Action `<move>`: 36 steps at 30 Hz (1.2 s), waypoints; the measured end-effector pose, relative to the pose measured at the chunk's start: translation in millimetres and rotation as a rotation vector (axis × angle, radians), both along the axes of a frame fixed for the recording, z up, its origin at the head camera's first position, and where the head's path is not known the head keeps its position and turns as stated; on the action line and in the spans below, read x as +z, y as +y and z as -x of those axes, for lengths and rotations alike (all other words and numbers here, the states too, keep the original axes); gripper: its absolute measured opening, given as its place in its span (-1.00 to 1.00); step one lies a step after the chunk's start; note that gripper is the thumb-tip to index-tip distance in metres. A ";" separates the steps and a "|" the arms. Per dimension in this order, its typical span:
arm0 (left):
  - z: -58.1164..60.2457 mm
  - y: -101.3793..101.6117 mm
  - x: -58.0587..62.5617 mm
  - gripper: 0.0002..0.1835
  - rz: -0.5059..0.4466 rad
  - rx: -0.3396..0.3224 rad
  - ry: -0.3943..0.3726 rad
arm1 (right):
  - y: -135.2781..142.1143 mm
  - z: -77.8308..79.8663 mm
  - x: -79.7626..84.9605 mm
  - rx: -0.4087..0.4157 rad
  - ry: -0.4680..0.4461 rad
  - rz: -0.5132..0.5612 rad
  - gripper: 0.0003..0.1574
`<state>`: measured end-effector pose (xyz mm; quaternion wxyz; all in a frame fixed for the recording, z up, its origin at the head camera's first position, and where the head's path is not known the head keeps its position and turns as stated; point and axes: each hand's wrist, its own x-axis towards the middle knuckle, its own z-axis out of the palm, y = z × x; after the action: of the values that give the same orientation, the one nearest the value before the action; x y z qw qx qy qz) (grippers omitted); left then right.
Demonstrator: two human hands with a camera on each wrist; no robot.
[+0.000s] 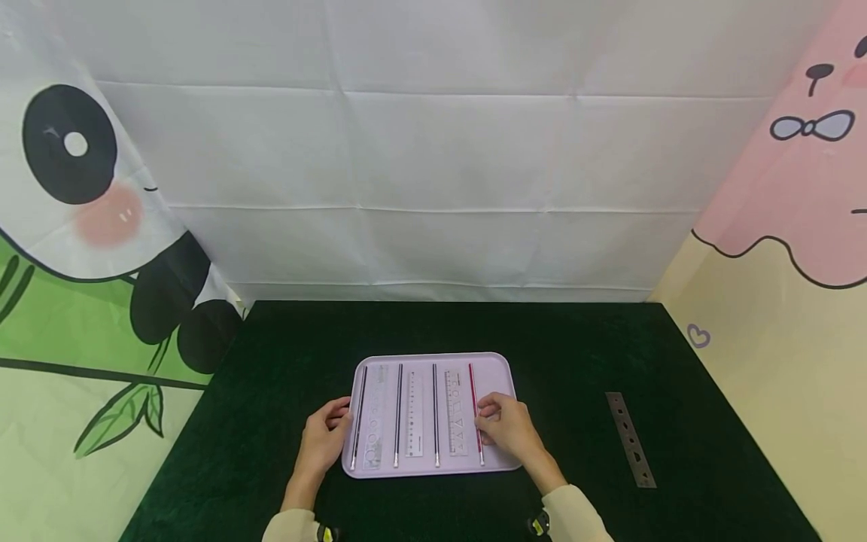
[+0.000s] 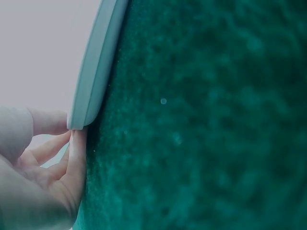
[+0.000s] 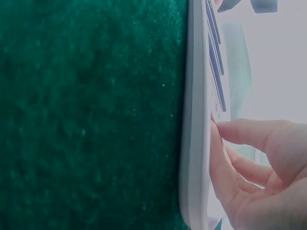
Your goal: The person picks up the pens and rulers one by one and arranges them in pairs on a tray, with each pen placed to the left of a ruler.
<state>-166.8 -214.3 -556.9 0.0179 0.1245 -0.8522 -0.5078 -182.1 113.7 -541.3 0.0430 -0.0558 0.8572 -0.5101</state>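
Observation:
A pale lilac tray (image 1: 497, 370) lies on the dark green table. In it, side by side and lengthwise, are a red pencil (image 1: 472, 385) at the right, three dark pencils (image 1: 398, 414), a clear ruler (image 1: 415, 414) and two clear stencil rulers (image 1: 456, 414) (image 1: 375, 425). At the tray's left edge, my left hand (image 1: 323, 439) grips the rim between thumb and fingers; the left wrist view shows this hand (image 2: 55, 177) at the rim too. My right hand (image 1: 508, 429) pinches the red pencil near its middle, over the tray's right side. Its fingertips partly hide the pencil.
To the right of the tray, a grey metal stencil ruler (image 1: 631, 440) lies slightly slanted on the green tabletop (image 1: 562, 354). A white cloth backdrop (image 1: 440, 150) hangs behind the table, with printed cartoon panels at both sides.

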 end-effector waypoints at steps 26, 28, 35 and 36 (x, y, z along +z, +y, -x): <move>0.0 2.2 1.8 -0.60 -0.001 -0.002 -0.010 | 2.1 -2.9 -0.5 0.001 0.021 -0.008 -0.67; -0.3 2.1 1.9 -0.59 -0.003 -0.002 -0.010 | 2.8 -3.9 -1.2 0.005 0.030 -0.007 -0.66; -0.8 0.5 1.1 -0.59 -0.001 0.004 -0.010 | 5.8 -7.8 -2.4 0.002 0.060 -0.013 -0.68; -0.7 0.3 0.7 -0.59 0.001 0.006 -0.012 | 6.3 -8.3 -2.3 0.000 0.066 -0.020 -0.68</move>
<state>-166.1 -214.0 -556.1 0.0141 0.1300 -0.8521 -0.5067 -173.8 120.1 -543.6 0.0152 -0.0725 0.8631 -0.4996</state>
